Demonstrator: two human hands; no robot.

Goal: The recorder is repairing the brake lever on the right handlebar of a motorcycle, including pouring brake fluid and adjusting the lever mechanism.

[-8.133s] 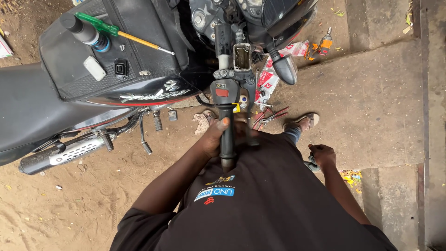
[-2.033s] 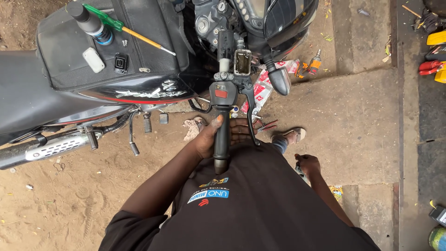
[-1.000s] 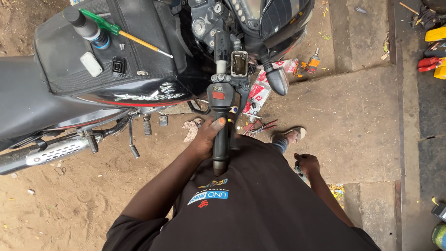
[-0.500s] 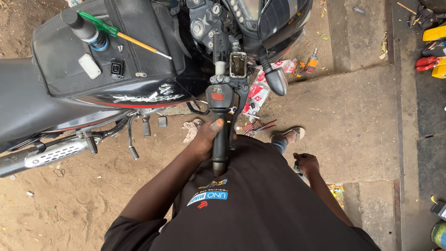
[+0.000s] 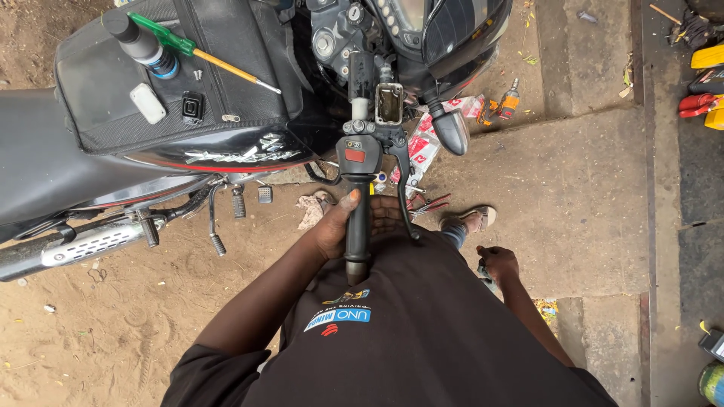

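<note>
My left hand (image 5: 338, 226) is wrapped around the black handlebar grip (image 5: 357, 245) of a black motorcycle, thumb on top. Ahead of the grip are a red switch (image 5: 354, 156), the brake lever (image 5: 404, 194) and a small square fluid reservoir (image 5: 389, 103). My right hand (image 5: 498, 264) hangs at my side with curled fingers. A small dark thing shows just under it, and I cannot tell whether the hand holds it.
A green-handled screwdriver (image 5: 197, 53) and a dark cylinder (image 5: 139, 41) lie on the black tank bag (image 5: 219, 105). The chrome exhaust (image 5: 83, 245) runs at the left. Red pliers (image 5: 430, 203) and packets lie on the ground by my sandalled foot (image 5: 472, 220). Red and yellow tools (image 5: 705, 102) sit far right.
My left hand stays closed on the grip and my right hand stays by my side. Only the view has drifted a little over the motorcycle.
</note>
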